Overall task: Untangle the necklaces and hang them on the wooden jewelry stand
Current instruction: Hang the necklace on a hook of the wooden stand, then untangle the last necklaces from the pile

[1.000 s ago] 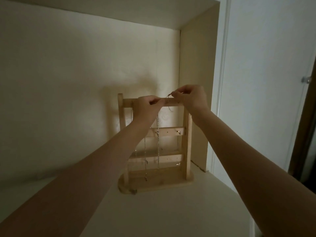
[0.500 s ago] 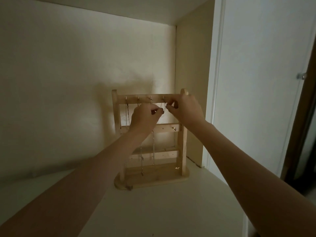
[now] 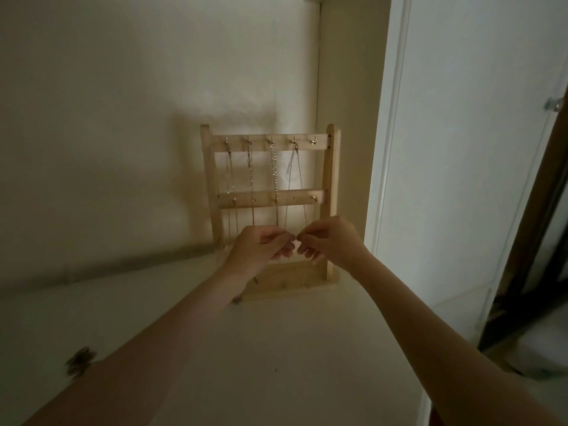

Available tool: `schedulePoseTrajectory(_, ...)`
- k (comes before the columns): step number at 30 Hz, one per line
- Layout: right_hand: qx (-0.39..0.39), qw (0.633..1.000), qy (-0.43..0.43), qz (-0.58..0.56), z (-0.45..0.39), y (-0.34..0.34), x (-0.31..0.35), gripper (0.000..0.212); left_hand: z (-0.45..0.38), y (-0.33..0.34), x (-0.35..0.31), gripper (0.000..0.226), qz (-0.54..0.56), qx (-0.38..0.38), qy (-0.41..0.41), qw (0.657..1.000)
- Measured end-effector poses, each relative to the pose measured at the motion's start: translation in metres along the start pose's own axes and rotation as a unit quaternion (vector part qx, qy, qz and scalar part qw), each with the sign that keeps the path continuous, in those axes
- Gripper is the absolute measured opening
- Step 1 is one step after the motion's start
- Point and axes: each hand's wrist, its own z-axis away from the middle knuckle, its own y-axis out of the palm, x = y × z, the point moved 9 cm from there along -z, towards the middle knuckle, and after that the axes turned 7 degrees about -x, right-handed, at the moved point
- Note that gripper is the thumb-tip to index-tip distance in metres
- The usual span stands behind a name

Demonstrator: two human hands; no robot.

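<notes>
1. While dim light falls across a pale worktop (image 3: 276, 348), a small dark tangle (image 3: 80, 361), blurred beyond telling what it is, lies on the surface far to the left of the wooden jewelry stand (image 3: 333, 167) and nearer the camera.
2. The stand is upright against the back wall (image 3: 123, 118), in the corner beside a white panel (image 3: 461, 149).
3. Five hooks run along the stand's top rail (image 3: 270, 142); the four on the left each carry a chain, and the hook at the rail's right end is bare.
4. From left across the stand, a thin chain (image 3: 229, 173), a linked chain (image 3: 250, 176) and a heavier linked chain (image 3: 273, 170) hang straight down past the middle rail.
5. The fourth necklace (image 3: 292, 186) spreads from its hook into two fine strands that run down to the hands.
6. In front of the stand's lower half, the left hand (image 3: 261, 250) is curled, thumb and forefinger pinched together on the fine chain.
7. Just right of it, the right hand (image 3: 330, 241) is pinched the same way on the same necklace, the fingertips of both hands nearly touching.
8. Both bare forearms reach up toward the stand from the bottom corners of the frame.
</notes>
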Motion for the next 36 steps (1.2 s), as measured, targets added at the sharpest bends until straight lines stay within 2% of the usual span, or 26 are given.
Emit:
schedulePoseTrajectory(7, 0.056, 0.994, 0.091, -0.009, 0.017, 0.021, -0.047, 0.012, 0.009, 0.008, 0.03, 0.012, -0.011, 0.003, -0.041, 0.999)
schedulePoseTrajectory(14, 0.058, 0.994, 0.092, -0.024, 0.024, 0.032, -0.054, 0.012, 0.011, 0.01, 0.047, 0.012, -0.036, -0.004, -0.051, 0.998)
schedulePoseTrajectory(20, 0.051, 0.994, 0.091, 0.015, 0.025, 0.04, -0.06, 0.013, 0.012, 0.015, 0.057, 0.006, -0.088, -0.014, -0.035, 0.995)
schedulePoseTrajectory(23, 0.024, 0.994, 0.095, 0.056, 0.024, 0.037, -0.065, 0.01, 0.011, 0.009, 0.053, 0.006, -0.152, -0.028, -0.008, 0.988)
schedulePoseTrajectory(27, -0.065, 0.966, 0.018, 0.249, 0.028, 0.022, -0.039, 0.018, 0.022, -0.006, 0.053, 0.015, -0.186, -0.007, -0.007, 0.982)
schedulePoseTrajectory(29, -0.075, 0.967, -0.026, 0.242, 0.034, 0.029, -0.012, 0.02, 0.032, -0.017, 0.043, 0.018, -0.216, -0.005, 0.019, 0.976)
schedulePoseTrajectory(30, -0.053, 0.97, -0.041, 0.233, 0.038, 0.041, 0.001, 0.021, 0.039, -0.023, 0.037, 0.016, -0.233, -0.006, 0.03, 0.972)
schedulePoseTrajectory(33, 0.057, 0.973, -0.073, 0.21, 0.054, 0.092, 0.034, 0.025, 0.062, -0.051, 0.023, 0.013, -0.363, -0.016, 0.047, 0.93)
schedulePoseTrajectory(35, 0.109, 0.971, -0.084, 0.195, 0.065, 0.122, 0.049, 0.022, 0.076, -0.076, 0.021, 0.022, -0.49, -0.014, 0.031, 0.871)
schedulePoseTrajectory(36, 0.131, 0.971, -0.087, 0.181, 0.07, 0.138, 0.055, 0.019, 0.085, -0.093, 0.027, 0.027, -0.557, 0.0, 0.005, 0.831)
